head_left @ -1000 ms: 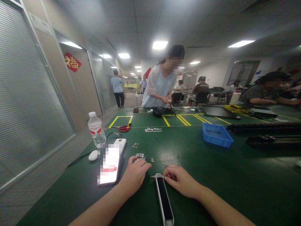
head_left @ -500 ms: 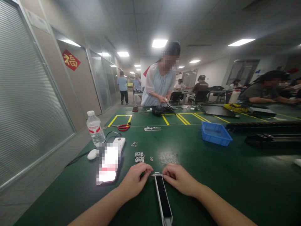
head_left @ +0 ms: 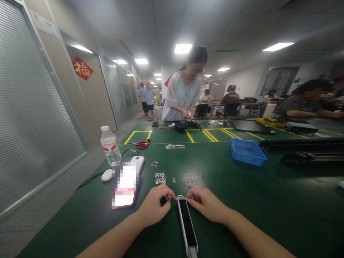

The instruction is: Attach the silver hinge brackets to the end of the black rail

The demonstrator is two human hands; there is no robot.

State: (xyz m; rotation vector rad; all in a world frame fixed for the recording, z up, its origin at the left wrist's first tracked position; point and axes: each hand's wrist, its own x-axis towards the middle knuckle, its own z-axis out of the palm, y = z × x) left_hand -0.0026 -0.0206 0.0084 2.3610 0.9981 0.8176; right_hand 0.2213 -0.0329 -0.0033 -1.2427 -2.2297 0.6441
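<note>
While the left hand's (head_left: 154, 205) fingers pinched a slim bolt (head_left: 175, 198) at the white-framed bar's (head_left: 187, 224) far end on the tabletop (head_left: 242, 193), and the right hand's (head_left: 209, 205) curled opposite, hold unclear, uneven pressure might have skewed it.

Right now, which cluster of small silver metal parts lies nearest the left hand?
The holed grey metal plates, just beyond the left hand; the tiny silver rings, stubby silver pieces and long silver strips lie farther off.

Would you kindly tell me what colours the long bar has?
The long bar is black with whitish edges; see head view.
</note>
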